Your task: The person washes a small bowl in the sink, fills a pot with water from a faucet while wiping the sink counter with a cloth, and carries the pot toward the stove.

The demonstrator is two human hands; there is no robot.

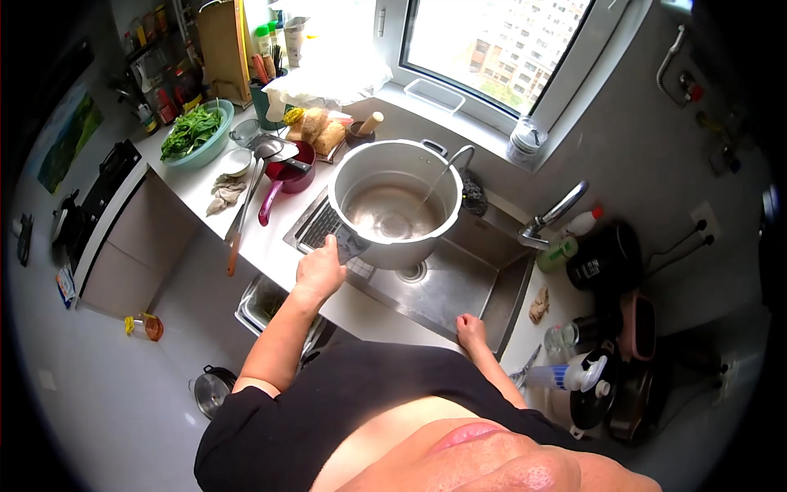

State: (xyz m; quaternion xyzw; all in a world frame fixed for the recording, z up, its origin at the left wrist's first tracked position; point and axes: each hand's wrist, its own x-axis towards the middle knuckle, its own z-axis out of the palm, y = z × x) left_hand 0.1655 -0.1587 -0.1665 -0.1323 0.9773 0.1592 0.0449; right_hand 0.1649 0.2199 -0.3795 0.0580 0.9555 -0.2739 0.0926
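Holding on with my left hand, which is wrapped round the stubby dark handle of a big round silver-grey metal pot, probably so it doesn't tip or slide. The pot's just ahead of that hand and to its right, over the rectangular stainless steel sink, though I can't tell what's bearing its weight. My right hand is curled up at the sink's front edge, maybe for balance; can't tell if it's gripping anything. Beyond both hands, a thin curved greyish spout hooks over the rim, likely placed so water lands inside. Pot looks upright, wide-mouthed and lidless, dull grey walls, brownish shine down at the bottom.
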